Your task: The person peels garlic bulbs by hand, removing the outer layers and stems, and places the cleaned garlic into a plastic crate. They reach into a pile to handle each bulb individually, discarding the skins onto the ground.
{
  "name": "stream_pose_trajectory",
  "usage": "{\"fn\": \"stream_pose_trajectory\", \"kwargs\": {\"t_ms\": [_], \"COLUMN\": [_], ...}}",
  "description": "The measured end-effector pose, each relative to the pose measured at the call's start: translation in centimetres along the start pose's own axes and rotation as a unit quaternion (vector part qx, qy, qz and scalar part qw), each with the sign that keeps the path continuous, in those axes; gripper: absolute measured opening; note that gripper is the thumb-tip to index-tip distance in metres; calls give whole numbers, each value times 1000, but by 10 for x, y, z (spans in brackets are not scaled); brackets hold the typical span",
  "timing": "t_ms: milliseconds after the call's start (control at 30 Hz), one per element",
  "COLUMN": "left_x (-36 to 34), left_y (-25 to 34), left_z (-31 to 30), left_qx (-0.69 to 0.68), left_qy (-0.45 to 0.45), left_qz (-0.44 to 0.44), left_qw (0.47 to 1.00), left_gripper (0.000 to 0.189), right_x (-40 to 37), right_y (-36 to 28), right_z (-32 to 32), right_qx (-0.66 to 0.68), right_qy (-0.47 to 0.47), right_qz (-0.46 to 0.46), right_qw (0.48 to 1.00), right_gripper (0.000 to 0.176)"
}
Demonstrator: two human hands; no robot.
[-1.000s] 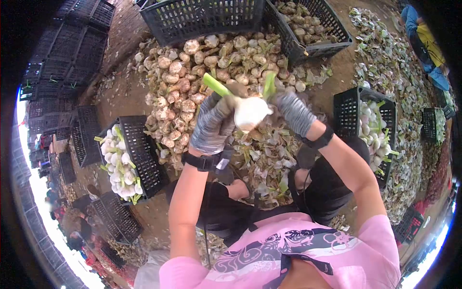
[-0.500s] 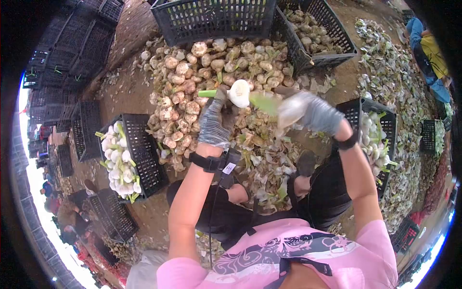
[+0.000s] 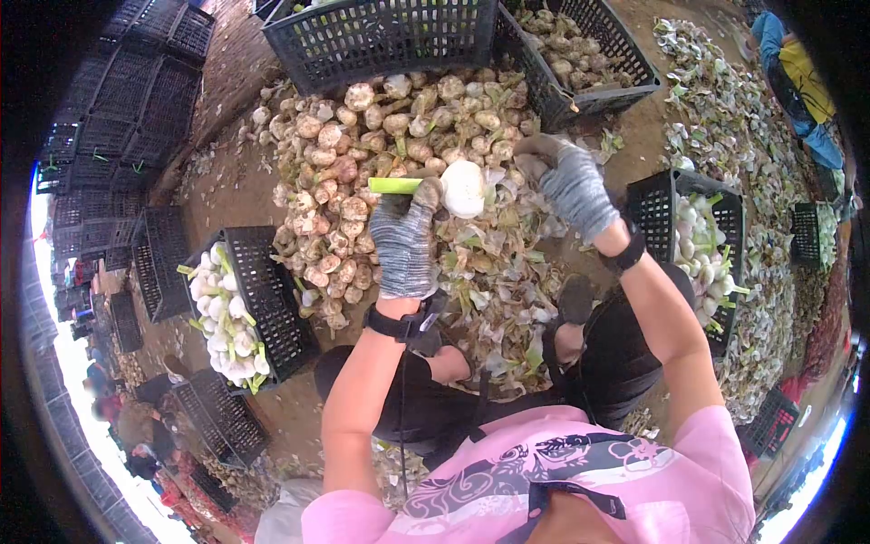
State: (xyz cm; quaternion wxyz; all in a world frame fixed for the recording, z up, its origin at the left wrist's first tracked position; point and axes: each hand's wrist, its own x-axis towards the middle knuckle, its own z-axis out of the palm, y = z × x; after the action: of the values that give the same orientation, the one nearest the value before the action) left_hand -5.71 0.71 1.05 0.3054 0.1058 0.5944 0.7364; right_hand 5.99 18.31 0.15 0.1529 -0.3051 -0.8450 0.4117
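Observation:
My left hand [image 3: 406,231], in a grey striped glove, is closed around the stem of a white, peeled garlic bulb [image 3: 464,189]. The cut green stem end sticks out to the left of the fingers. My right hand [image 3: 571,181], gloved too, is off to the right of the bulb and does not touch it. Its fingers are curled, and whether anything small is between them cannot be made out. Under and beyond both hands spreads a heap of unpeeled garlic [image 3: 349,172], with loose skins [image 3: 494,290] nearer my feet.
Black crates of white garlic stand at left [image 3: 272,308] and right [image 3: 666,218]. Two more crates are beyond the heap, one holding brownish garlic [image 3: 580,54]. Empty crates [image 3: 127,109] are stacked far left. Other people are at the left and right edges [image 3: 807,82].
My right hand has moved away from the bulb; the blurred leafy material between it and the bulb is gone. The bulb now shows its round white side.

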Motion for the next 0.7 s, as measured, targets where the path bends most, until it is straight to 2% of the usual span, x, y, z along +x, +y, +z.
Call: {"fn": "stream_pose_trajectory", "kwargs": {"t_ms": [67, 100, 133, 200, 233, 267, 333, 367, 400, 467, 533, 600, 667, 700], "left_x": [-2, -4, -5, -5, -4, -5, -6, -6, -6, -5, -5, -7, -7, -6], "left_y": [6, 7, 5, 1, -1, 0, 3, 3, 4, 6, 6, 3, 1, -3], "left_z": [5, 7, 8, 8, 7, 7, 9, 9, 8, 6, 5, 7, 6, 3], "left_qx": [33, 67, 66, 69, 73, 75, 65, 64, 72, 76, 124, 117, 111, 120], "left_qy": [7, 14, 15, 31, 23, 21, 4, 4, 9, 15, -3, -16, -30, -28], "left_qz": [10, 18, 16, 13, 39, 37, 59, 58, 46, 37, 34, 35, 38, 36], "left_qw": [999, 998, 998, 997, 996, 996, 996, 996, 996, 996, 992, 992, 993, 992], "left_gripper": [21, 21, 21, 21, 21, 21, 22, 22, 22, 23, 23, 23, 23, 23], "right_x": [-10, -17, -22, -33, -32, -30, -18, -12, -6, -8, -12, -18, -19, -16], "right_y": [-5, -35, -31, -38, -35, -33, -24, -16, -10, -10, -15, -26, -38, -33], "right_z": [11, 1, 10, 19, 22, 20, 12, 12, 9, 9, 15, 14, 4, 1], "right_qx": [107, 112, 172, 99, 114, 116, 260, 245, 208, 288, 301, 317, 340, 391], "right_qy": [38, -32, -27, -44, -19, -17, -16, 47, 68, 22, -15, -46, -148, -181], "right_qz": [-90, -17, -126, -120, -140, -137, 17, 14, -10, 6, -6, -12, 117, 131], "right_qw": [989, 993, 977, 987, 983, 984, 965, 968, 976, 957, 953, 947, 921, 893], "right_gripper": [25, 30, 35, 38, 28, 28, 16, 10, 12, 18, 20, 22, 22, 20]}}
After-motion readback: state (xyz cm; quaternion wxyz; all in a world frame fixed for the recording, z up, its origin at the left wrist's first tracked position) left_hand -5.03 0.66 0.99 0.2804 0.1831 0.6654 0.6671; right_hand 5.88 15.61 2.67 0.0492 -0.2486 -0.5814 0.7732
